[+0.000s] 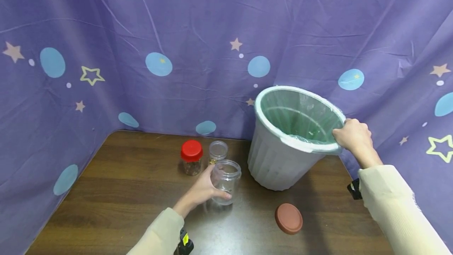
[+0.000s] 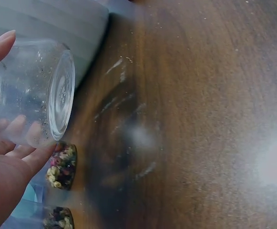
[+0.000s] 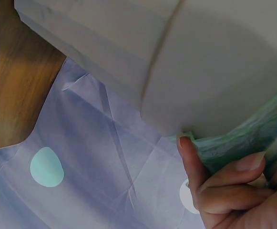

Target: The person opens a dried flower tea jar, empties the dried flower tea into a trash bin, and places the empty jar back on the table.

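Note:
My left hand (image 1: pixel 204 189) grips a clear lidless jar (image 1: pixel 230 186), thumb on the near side and fingers round the far side. Specks cling inside the jar (image 2: pixel 31 81) in the left wrist view, where its base seems raised off the table. At the right, my right hand (image 1: pixel 354 135) holds the rim of a light grey bin (image 1: pixel 274 164), which leans to the right. A thin green bag (image 1: pixel 283 113) lines the bin. In the right wrist view the fingers (image 3: pixel 224 195) curl at the bin's rim beside the liner.
A jar with a red lid (image 1: pixel 192 150) and a smaller clear container (image 1: pixel 218 149) stand behind the left hand; dried flower-like bits show in them. A reddish-brown round lid (image 1: pixel 288 218) lies on the wooden table (image 1: pixel 134 192) before the bin. Purple cloth (image 1: pixel 198 19) hangs behind.

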`<control>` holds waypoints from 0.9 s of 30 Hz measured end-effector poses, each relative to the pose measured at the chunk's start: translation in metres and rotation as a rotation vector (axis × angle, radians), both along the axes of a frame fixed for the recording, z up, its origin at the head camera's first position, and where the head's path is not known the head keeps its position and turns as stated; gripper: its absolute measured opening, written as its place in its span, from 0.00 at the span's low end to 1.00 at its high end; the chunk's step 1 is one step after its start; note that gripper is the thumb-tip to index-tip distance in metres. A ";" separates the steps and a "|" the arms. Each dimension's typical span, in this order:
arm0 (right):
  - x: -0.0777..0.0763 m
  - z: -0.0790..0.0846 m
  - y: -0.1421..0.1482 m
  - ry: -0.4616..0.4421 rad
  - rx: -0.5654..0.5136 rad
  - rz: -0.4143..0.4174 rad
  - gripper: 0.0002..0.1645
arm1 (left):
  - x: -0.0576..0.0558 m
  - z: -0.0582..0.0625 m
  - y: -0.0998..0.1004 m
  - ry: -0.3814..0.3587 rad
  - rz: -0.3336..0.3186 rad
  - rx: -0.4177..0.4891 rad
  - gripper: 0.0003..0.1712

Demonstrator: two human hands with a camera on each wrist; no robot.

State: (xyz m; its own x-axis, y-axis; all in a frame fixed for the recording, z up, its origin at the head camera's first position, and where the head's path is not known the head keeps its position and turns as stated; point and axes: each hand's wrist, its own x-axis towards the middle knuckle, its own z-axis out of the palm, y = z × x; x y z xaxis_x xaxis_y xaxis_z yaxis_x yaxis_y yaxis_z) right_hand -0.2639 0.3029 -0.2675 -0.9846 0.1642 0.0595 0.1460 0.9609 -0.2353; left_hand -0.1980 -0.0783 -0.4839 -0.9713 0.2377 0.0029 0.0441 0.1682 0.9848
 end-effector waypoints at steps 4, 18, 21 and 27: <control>0.000 -0.001 0.000 0.006 -0.001 0.004 0.24 | 0.002 -0.004 -0.001 -0.010 -0.006 0.010 0.57; 0.001 0.001 -0.001 -0.002 -0.002 -0.003 0.22 | 0.007 -0.012 -0.004 -0.056 0.027 -0.038 0.57; 0.001 0.001 -0.001 -0.004 -0.002 -0.005 0.23 | 0.008 -0.013 -0.004 -0.056 0.032 -0.048 0.57; 0.001 0.001 -0.001 -0.006 0.002 -0.005 0.23 | 0.009 -0.016 -0.004 -0.049 0.039 -0.080 0.56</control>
